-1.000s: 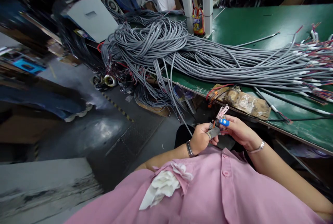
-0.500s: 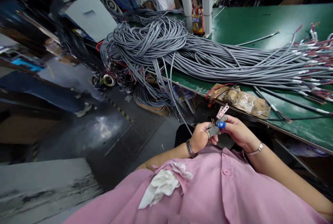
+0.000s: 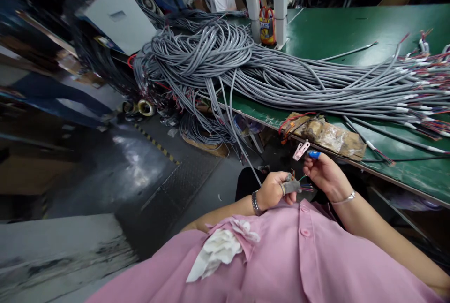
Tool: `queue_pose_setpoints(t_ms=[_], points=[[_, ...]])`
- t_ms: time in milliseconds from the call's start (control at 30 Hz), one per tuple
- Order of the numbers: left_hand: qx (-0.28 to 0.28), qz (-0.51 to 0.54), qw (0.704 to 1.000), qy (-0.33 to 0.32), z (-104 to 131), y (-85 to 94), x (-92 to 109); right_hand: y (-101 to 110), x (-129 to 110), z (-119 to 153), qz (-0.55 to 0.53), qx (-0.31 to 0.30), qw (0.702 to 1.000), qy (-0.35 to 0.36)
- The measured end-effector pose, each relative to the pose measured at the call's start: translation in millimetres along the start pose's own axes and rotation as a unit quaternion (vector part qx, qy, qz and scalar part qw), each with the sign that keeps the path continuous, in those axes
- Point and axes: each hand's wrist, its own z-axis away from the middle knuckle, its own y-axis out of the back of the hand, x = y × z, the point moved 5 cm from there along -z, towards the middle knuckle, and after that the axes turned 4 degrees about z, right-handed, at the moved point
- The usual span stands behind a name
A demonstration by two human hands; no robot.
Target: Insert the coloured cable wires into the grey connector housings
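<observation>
My left hand is closed on the end of a grey cable, with grey tape-like covers on the thumb and finger. Several thin coloured wires fan out from its grip to the right, and short orange wires stick up. A green wire runs from there to the fingertips of my right hand, which is pinched closed on it. A blue cover wraps a digit of that hand. Just above is a pink piece with holes, beside the bench edge.
A thick heap of grey cables lies along the green bench, stripped ends at the right. A worn taped wooden block sits at the bench edge. A grey box stands at left. One person sits behind; another person's legs show at left.
My right hand has moved away from my left, up and to the right, with the green wire stretched between them. The coloured wires now show. The person's legs at left have shifted.
</observation>
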Motion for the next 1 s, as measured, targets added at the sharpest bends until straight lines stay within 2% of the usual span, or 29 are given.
queue_pose_setpoints(t_ms=[133,267,433,667,867,1000], points=[[0.073,-0.003,0.997,-0.039,1,10.1,5,-1,-1,9,0.061,-0.072,0.995,-0.032],[0.093,-0.026,0.993,-0.066,1,11.3,7,-14,5,23,0.169,-0.118,0.978,-0.012],[0.09,-0.059,0.989,-0.097,4,7.6,7,-25,4,30,0.311,-0.083,0.944,0.065],[0.082,-0.071,0.988,-0.106,4,8.3,3,-27,6,30,0.324,-0.065,0.94,0.082],[0.032,-0.07,0.996,-0.047,-1,6.3,-4,-34,0,38,0.331,-0.119,0.931,0.092],[0.027,-0.059,0.997,-0.045,1,5.8,-4,-34,-3,38,0.356,-0.127,0.921,0.09]])
